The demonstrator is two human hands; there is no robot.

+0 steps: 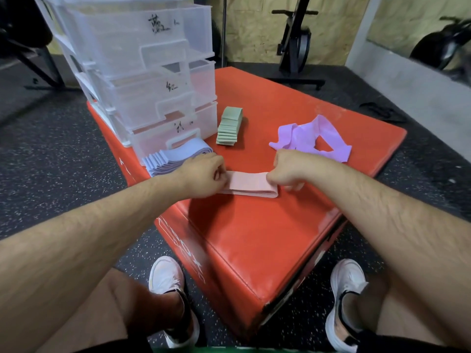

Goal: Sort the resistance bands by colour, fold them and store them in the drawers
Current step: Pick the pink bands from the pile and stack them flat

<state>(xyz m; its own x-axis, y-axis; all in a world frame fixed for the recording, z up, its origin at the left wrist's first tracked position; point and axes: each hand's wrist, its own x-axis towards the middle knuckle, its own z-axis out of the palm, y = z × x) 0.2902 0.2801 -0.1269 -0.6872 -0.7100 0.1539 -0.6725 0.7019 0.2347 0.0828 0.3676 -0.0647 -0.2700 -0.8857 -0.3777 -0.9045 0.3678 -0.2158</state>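
Note:
A pale pink resistance band (248,183) lies folded flat on the red padded box (254,238). My left hand (204,174) pinches its left end and my right hand (290,169) pinches its right end. Behind my left hand sits a stack of folded light blue bands (173,155). A stack of folded green bands (229,126) lies further back. Loose, unfolded purple bands (313,138) lie in a heap at the right. The clear plastic drawer unit (142,70), with handwritten labels, stands on the box's far left corner, its drawers pulled out.
The red box stands on dark speckled rubber flooring (63,174). My two feet in white shoes (165,278) rest on either side of its near corner. Exercise machines (295,42) stand by the back wall. A black strap (382,112) lies on the floor at the right.

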